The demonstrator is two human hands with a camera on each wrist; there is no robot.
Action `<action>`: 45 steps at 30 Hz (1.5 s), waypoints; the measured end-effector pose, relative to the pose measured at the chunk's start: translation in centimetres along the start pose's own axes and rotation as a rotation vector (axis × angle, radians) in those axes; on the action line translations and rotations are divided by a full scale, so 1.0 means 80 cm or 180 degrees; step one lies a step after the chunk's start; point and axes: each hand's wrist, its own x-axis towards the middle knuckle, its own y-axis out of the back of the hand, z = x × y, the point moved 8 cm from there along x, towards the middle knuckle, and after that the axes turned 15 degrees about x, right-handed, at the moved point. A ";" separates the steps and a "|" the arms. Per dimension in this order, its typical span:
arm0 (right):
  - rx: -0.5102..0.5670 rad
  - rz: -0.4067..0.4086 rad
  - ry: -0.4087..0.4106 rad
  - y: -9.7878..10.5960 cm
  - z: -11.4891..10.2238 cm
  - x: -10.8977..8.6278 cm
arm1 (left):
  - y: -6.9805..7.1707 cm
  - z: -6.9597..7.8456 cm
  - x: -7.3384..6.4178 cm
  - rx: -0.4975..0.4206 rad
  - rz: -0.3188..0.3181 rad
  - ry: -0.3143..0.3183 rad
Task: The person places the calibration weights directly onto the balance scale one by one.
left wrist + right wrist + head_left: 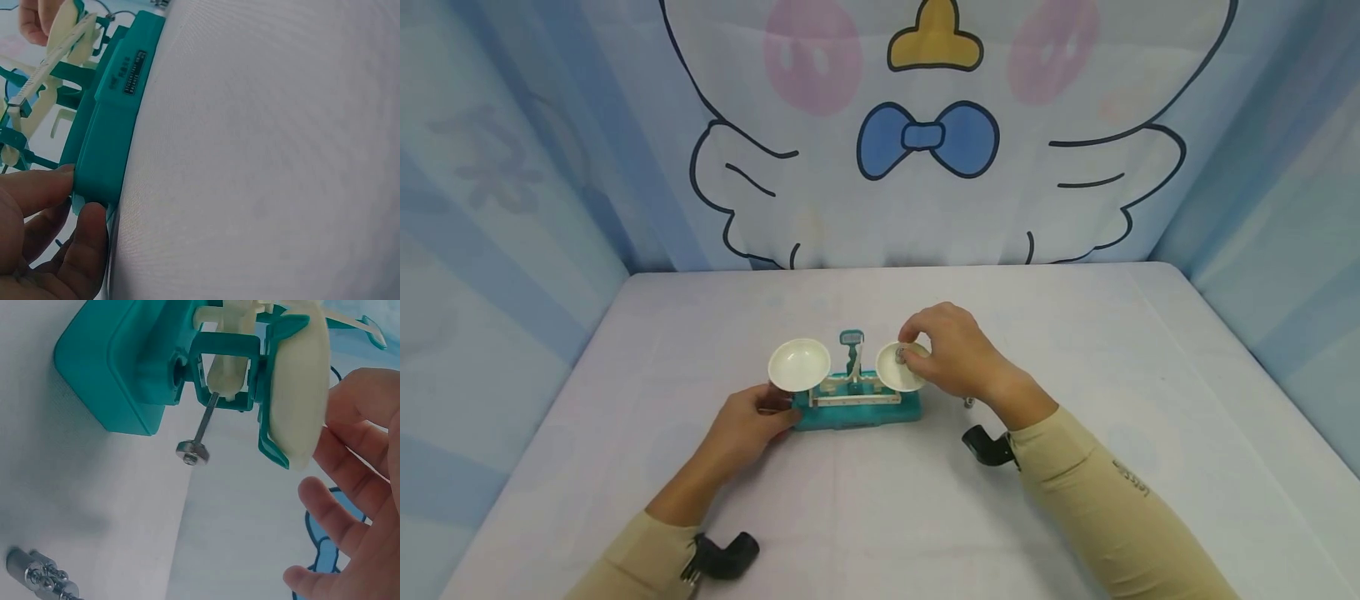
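A teal toy balance scale (857,417) stands on the table with a white pan on each side. My left hand (747,427) grips the left end of its base, thumb and fingers around the corner, as the left wrist view shows up close. The left pan (799,365) holds nothing visible. Over the right pan (891,377), my right hand (955,350) pinches a small silver metal weight (901,355) between thumb and forefinger. In the right wrist view that weight is hidden behind the pan (300,387) and the right hand's fingers.
Several small metal weights (44,575) sit on the table to the scale's right, mostly hidden by the right wrist in the head view. A metal adjusting screw (192,452) juts from the beam's end. Black camera mounts (726,557) stick out from both wrists. A printed curtain (925,217) hangs behind the white-covered table.
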 end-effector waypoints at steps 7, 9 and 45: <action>0.0164 -0.0001 -0.0107 0.015 0.003 -0.005 | 0.001 0.001 0.000 0.0007 -0.0006 0.0016; 0.0195 0.0015 -0.0134 0.021 0.007 -0.008 | 0.001 0.001 0.000 0.0011 -0.0003 0.0007; -0.0020 -0.0437 -0.0911 0.004 0.130 -0.072 | -0.001 0.001 -0.003 0.0008 0.0022 -0.0066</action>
